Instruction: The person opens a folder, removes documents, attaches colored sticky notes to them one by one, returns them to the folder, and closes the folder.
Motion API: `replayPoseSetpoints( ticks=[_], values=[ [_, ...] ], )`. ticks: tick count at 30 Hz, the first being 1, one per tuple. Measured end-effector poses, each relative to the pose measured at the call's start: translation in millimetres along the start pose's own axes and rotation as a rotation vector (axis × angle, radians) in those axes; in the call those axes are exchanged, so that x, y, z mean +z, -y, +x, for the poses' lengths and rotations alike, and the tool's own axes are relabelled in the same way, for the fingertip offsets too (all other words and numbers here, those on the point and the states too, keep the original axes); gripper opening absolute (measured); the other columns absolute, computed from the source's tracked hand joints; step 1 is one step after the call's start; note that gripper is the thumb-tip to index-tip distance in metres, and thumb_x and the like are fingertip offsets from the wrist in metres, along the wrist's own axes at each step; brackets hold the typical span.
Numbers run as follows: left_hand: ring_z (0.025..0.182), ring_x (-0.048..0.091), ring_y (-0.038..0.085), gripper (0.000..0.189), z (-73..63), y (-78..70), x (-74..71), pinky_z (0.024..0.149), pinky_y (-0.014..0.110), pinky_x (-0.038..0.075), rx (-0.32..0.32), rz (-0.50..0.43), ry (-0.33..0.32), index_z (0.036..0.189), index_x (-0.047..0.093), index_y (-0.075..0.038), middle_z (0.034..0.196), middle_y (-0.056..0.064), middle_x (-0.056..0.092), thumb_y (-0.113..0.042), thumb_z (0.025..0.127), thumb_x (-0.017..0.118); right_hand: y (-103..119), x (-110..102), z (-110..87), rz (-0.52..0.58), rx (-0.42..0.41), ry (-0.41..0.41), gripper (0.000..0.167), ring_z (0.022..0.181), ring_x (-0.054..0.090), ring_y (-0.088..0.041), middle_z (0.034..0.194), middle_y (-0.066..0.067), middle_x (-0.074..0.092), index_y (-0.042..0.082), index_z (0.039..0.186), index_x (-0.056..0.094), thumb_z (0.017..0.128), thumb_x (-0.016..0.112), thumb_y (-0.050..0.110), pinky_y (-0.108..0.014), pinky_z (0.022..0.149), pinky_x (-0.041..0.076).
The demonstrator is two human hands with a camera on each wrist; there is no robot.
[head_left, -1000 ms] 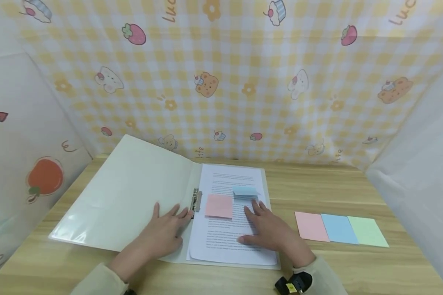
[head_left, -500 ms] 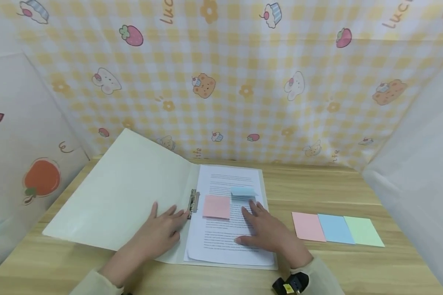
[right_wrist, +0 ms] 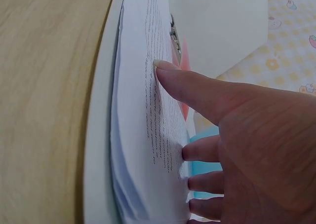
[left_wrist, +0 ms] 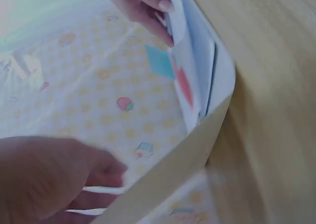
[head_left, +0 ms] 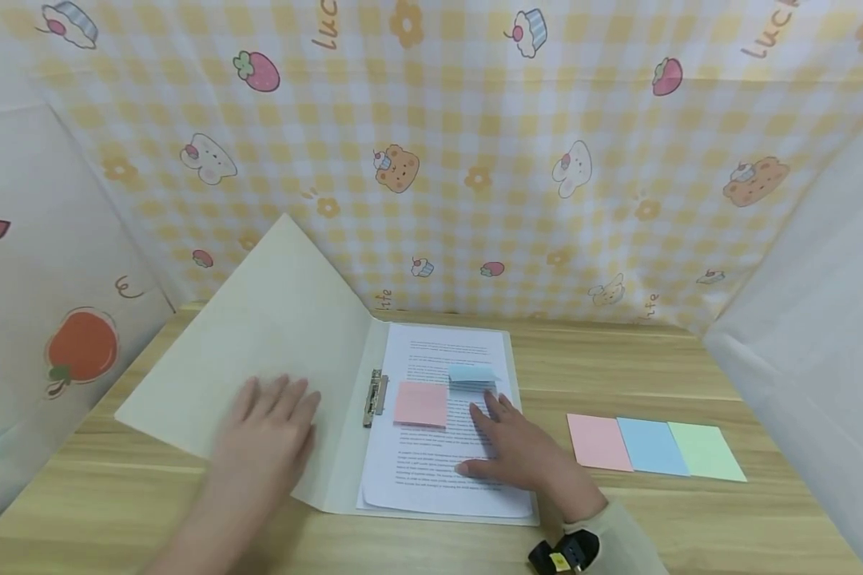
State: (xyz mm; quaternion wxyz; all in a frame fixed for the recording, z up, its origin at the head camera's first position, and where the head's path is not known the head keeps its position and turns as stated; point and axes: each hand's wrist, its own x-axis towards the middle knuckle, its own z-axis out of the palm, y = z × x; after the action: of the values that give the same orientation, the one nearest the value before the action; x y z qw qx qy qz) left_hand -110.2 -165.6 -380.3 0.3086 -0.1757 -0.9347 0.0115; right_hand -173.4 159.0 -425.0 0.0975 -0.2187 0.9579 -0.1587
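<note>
A white ring-binder-style folder (head_left: 351, 471) lies opened on the table, its left cover (head_left: 288, 303) tilted up off the tabletop. My left hand (head_left: 266, 431) is at the inner side of that cover, fingers extended and a little blurred. On the folder's right side sits a stack of printed sheets (head_left: 460, 487), beside a metal clip (head_left: 375, 398) at the spine. Spread fingers of my right hand (head_left: 521, 459) rest on the sheets' right part, thumb out to the left. A pink sticky note (head_left: 420, 405) and a partly raised blue sticky note (head_left: 472, 374) are on the top page.
To the right of the folder, pink (head_left: 599, 443), blue (head_left: 653, 446) and green (head_left: 707, 450) paper squares lie in a row on the wooden table (head_left: 618, 527). A yellow checked cloth (head_left: 446, 104) hangs behind, with white cloth at both sides.
My left hand has left the clip area and moved left onto the cover. The cover's far corner has risen and swung right. My right hand stays on the sheets.
</note>
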Motion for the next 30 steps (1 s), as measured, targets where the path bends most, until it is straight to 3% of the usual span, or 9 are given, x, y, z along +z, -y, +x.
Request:
replayPoseSetpoints(
  ticks=[6, 10, 12, 15, 16, 19, 23, 27, 30],
  values=[
    [0.134, 0.050, 0.048, 0.039, 6.1, 17.6, -26.3, 0.119, 0.067, 0.026, -0.088, 0.003, -0.332, 0.117, 0.068, 0.002, 0.128, 0.026, 0.066, -0.024, 0.098, 0.045, -1.4, 1.2, 0.4, -0.008, 0.004, 0.000, 0.088, 0.151, 0.028, -0.048, 0.162, -0.027, 0.031, 0.003, 0.149, 0.049, 0.084, 0.076, 0.056, -0.059, 0.118, 0.036],
    [0.141, 0.040, 0.052, 0.050, 13.1, 32.9, -45.8, 0.118, 0.074, 0.019, -0.254, 0.031, -0.473, 0.124, 0.061, 0.001, 0.134, 0.030, 0.058, -0.038, 0.098, 0.045, -1.6, 1.7, 0.8, -0.013, 0.005, 0.005, 0.088, 0.151, 0.029, -0.047, 0.162, -0.027, 0.031, 0.003, 0.149, 0.048, 0.084, 0.075, 0.057, -0.059, 0.118, 0.036],
    [0.139, 0.039, 0.056, 0.054, 13.9, 42.2, -58.7, 0.116, 0.075, 0.021, -0.387, -0.034, -0.406, 0.132, 0.057, -0.001, 0.141, 0.030, 0.054, -0.039, 0.095, 0.053, -1.6, 2.0, 1.0, -0.017, 0.003, 0.007, 0.088, 0.151, 0.029, -0.048, 0.162, -0.027, 0.031, 0.003, 0.149, 0.048, 0.084, 0.075, 0.057, -0.059, 0.118, 0.036],
    [0.128, 0.048, 0.059, 0.066, 11.2, 59.8, -75.3, 0.100, 0.073, 0.037, -0.596, -0.249, -0.091, 0.152, 0.042, -0.008, 0.152, 0.029, 0.046, -0.043, 0.099, 0.055, -1.8, 2.1, 1.1, -0.025, 0.002, 0.009, 0.089, 0.151, 0.029, -0.048, 0.162, -0.027, 0.031, 0.003, 0.149, 0.048, 0.084, 0.075, 0.057, -0.058, 0.118, 0.036],
    [0.128, 0.050, 0.056, 0.069, 9.8, 66.2, -77.0, 0.099, 0.061, 0.046, -0.657, -0.332, 0.009, 0.158, 0.034, -0.012, 0.155, 0.026, 0.044, -0.045, 0.100, 0.056, -1.8, 2.0, 1.0, -0.026, 0.003, 0.009, 0.089, 0.151, 0.029, -0.048, 0.162, -0.028, 0.031, 0.003, 0.149, 0.048, 0.084, 0.075, 0.057, -0.058, 0.118, 0.036],
    [0.123, 0.064, 0.011, 0.071, 4.1, 81.5, -73.7, 0.081, 0.021, 0.053, -0.753, -0.560, 0.160, 0.162, 0.023, -0.023, 0.157, 0.007, 0.048, -0.047, 0.103, 0.053, -1.6, 1.0, 0.8, -0.030, 0.002, 0.009, 0.089, 0.151, 0.030, -0.048, 0.162, -0.028, 0.031, 0.003, 0.149, 0.048, 0.084, 0.075, 0.057, -0.058, 0.118, 0.036],
    [0.106, 0.052, -0.025, 0.058, 0.5, 82.1, -63.2, 0.078, -0.003, 0.042, -0.762, -0.958, 0.061, 0.158, 0.036, -0.024, 0.151, -0.012, 0.053, -0.031, 0.104, 0.058, -1.9, 0.5, 1.2, -0.036, -0.001, 0.005, 0.089, 0.150, 0.031, -0.048, 0.161, -0.027, 0.032, 0.004, 0.149, 0.049, 0.084, 0.075, 0.057, -0.058, 0.117, 0.038],
    [0.114, 0.061, -0.009, 0.054, 6.3, 62.8, -58.2, 0.083, 0.004, 0.050, -0.751, -1.307, -0.069, 0.152, 0.047, -0.018, 0.149, -0.015, 0.055, -0.014, 0.100, 0.062, -2.9, 1.1, 2.1, -0.049, 0.004, -0.006, 0.089, 0.150, 0.033, -0.047, 0.161, -0.026, 0.034, 0.005, 0.149, 0.050, 0.082, 0.076, 0.058, -0.058, 0.116, 0.040],
    [0.118, 0.061, -0.005, 0.054, 11.4, 42.2, -58.1, 0.085, 0.006, 0.051, -0.680, -1.281, -0.111, 0.151, 0.050, -0.019, 0.148, -0.014, 0.056, -0.008, 0.099, 0.062, -3.3, 1.3, 2.6, -0.050, 0.004, -0.012, 0.089, 0.150, 0.034, -0.046, 0.161, -0.025, 0.035, 0.006, 0.149, 0.050, 0.082, 0.076, 0.059, -0.057, 0.116, 0.040]
  ],
)
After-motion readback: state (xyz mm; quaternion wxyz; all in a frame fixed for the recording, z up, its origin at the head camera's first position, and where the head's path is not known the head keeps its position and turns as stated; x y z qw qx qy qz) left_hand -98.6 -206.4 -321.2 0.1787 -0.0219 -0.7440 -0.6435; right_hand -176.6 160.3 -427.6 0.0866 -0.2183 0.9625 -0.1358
